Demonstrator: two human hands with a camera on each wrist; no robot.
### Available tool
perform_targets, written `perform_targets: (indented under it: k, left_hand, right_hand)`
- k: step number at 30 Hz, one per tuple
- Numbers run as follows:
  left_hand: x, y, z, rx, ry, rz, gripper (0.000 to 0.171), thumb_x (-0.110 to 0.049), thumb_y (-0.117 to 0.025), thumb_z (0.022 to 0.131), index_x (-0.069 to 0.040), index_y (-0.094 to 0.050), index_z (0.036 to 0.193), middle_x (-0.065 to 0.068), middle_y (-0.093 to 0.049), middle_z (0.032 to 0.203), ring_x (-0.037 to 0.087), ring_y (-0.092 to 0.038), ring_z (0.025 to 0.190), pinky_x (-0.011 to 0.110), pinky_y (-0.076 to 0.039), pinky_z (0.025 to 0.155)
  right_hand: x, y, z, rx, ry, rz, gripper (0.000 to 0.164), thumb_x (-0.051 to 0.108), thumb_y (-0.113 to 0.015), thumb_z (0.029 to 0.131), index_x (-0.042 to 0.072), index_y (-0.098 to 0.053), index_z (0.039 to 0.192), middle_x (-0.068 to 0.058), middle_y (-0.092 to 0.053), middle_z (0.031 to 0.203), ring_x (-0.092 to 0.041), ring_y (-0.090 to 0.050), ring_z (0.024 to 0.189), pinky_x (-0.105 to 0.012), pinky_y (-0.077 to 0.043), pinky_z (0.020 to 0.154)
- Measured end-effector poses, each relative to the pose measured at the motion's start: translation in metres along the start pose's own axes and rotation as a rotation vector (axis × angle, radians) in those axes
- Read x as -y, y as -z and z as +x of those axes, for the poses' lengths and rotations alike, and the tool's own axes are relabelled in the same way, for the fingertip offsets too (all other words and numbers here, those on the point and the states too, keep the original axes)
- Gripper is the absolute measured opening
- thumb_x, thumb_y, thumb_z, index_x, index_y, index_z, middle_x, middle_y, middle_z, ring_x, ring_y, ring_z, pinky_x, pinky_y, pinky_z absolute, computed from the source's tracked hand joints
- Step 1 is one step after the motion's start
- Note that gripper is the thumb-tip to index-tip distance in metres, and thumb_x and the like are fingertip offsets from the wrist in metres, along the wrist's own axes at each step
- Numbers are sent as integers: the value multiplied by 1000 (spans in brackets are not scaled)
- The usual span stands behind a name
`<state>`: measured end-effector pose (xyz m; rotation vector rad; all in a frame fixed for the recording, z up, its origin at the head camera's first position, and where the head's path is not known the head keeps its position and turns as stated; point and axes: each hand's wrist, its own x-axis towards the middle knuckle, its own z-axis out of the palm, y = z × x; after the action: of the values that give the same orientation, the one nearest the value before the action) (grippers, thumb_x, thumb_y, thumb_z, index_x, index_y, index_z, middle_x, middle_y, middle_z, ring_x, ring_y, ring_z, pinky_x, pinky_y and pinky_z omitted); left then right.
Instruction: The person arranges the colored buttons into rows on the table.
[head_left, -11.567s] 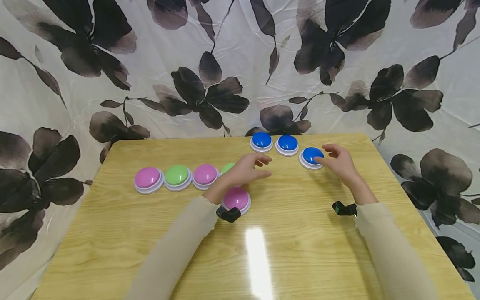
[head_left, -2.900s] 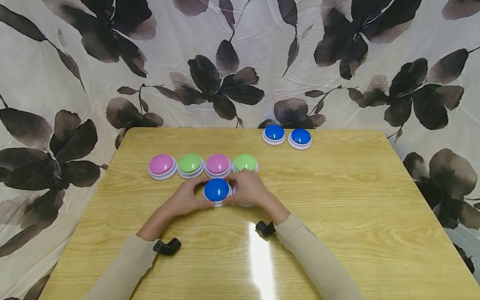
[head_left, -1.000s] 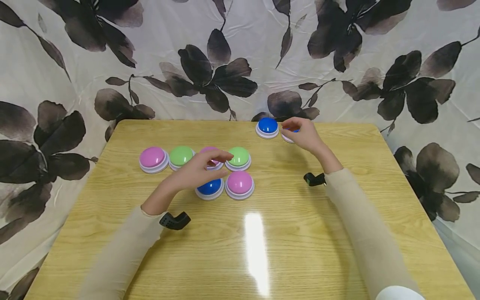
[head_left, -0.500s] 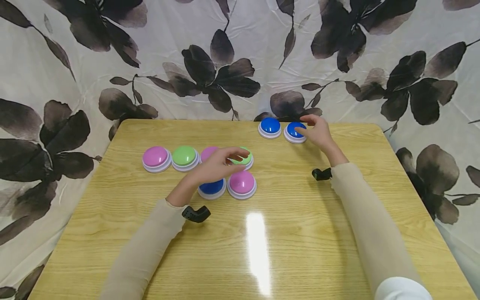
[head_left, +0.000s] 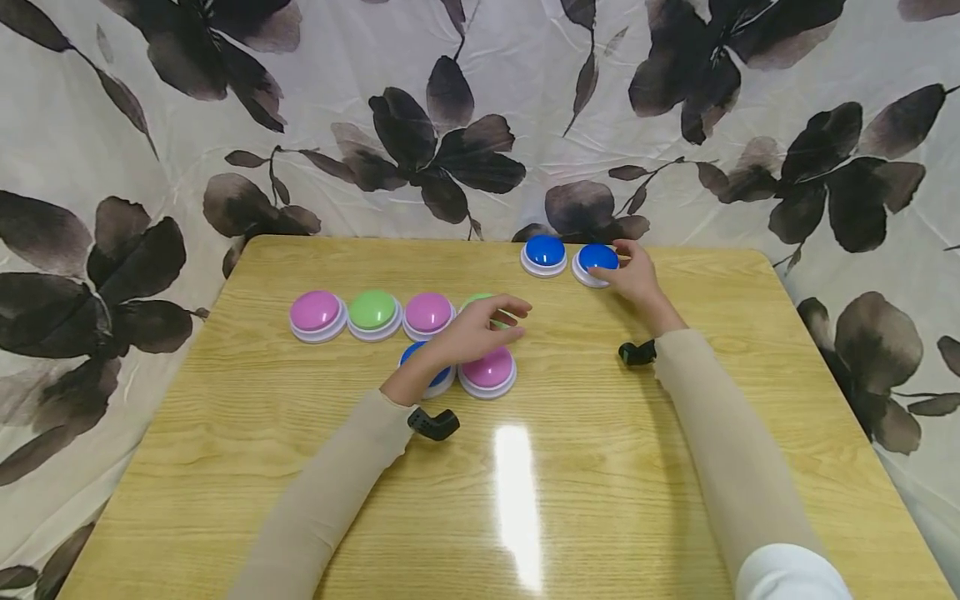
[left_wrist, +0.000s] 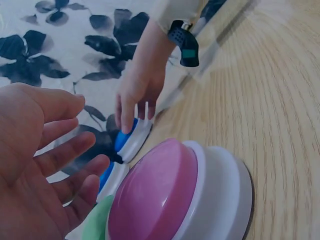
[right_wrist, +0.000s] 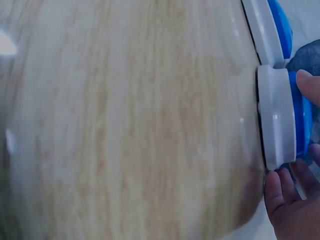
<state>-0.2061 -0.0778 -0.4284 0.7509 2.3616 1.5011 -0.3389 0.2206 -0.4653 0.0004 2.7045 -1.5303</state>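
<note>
My right hand (head_left: 636,279) has its thumb and fingers around the right-hand blue dome button (head_left: 596,258) at the table's back edge. In the right wrist view, the thumb lies on that button's dome and the other fingertips are at the side of its white base (right_wrist: 276,117). A second blue button (head_left: 544,252) sits just left of it. My left hand (head_left: 480,332) hovers with loosely bent fingers, holding nothing. It partly covers a green button (head_left: 472,299) and a blue button (head_left: 412,351); a pink button (head_left: 487,369) is beneath its thumb side.
Farther left, a pink button (head_left: 315,311), a green one (head_left: 372,311) and another pink one (head_left: 428,312) continue the back row. All rest on a wooden table (head_left: 600,467). Behind its far edge hangs a flower-print cloth (head_left: 300,83).
Earlier, both hands set a blue button left of the front pink one. Since then the right hand has gone to the back-right blue button and closed around it; the left has drifted right.
</note>
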Motion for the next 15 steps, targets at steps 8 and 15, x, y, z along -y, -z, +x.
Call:
perform_targets:
  k: [8, 15]
  left_hand:
    - [1, -7, 7, -8, 24, -10, 39, -14, -62, 96, -2, -55, 132, 19, -57, 129, 23, -58, 109, 31, -50, 91]
    - [2, -12, 17, -9, 32, -38, 41, -12, -61, 96, 1, -52, 134, 21, -56, 128, 23, -57, 109, 29, -50, 90]
  right_hand:
    - [-10, -9, 3, 41, -36, 19, 85, 25, -82, 80, 0, -34, 146, -21, -41, 141, -34, -42, 123, -45, -37, 106]
    - [-13, -7, 3, 27, -25, 2, 85, 23, -83, 79, -1, -35, 146, -22, -42, 141, -34, -42, 125, -45, -34, 108]
